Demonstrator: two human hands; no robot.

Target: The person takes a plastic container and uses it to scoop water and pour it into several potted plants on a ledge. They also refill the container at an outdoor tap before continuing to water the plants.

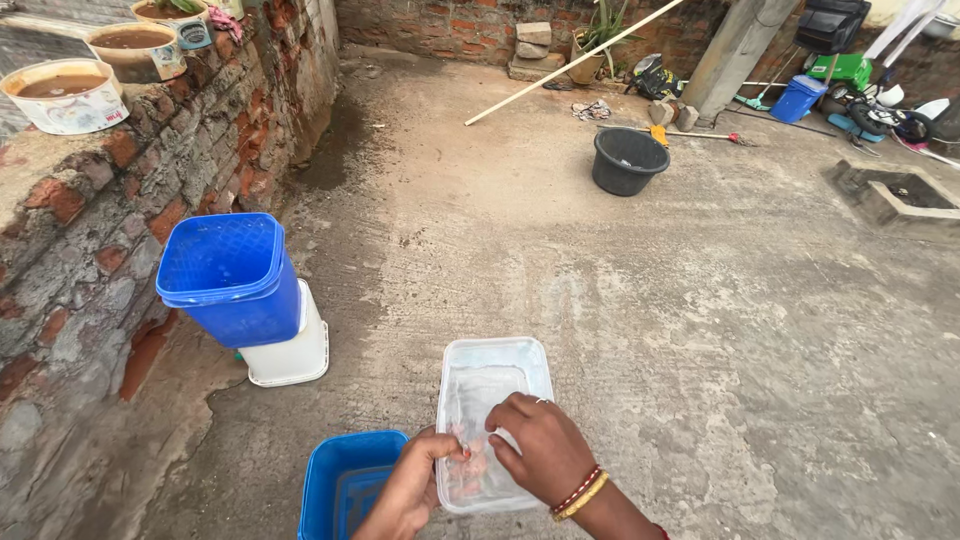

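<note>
Open concrete floor (640,300) lies right and far. On the left, an upturned blue plastic bucket (232,275), a white plastic tub (296,350) and a rough brick wall (130,190) block passage.

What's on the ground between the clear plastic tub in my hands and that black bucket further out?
Nothing: the head view shows only bare, stained concrete floor between the clear tub and the black bucket.

clear rectangular plastic container (487,385), held flat
</note>
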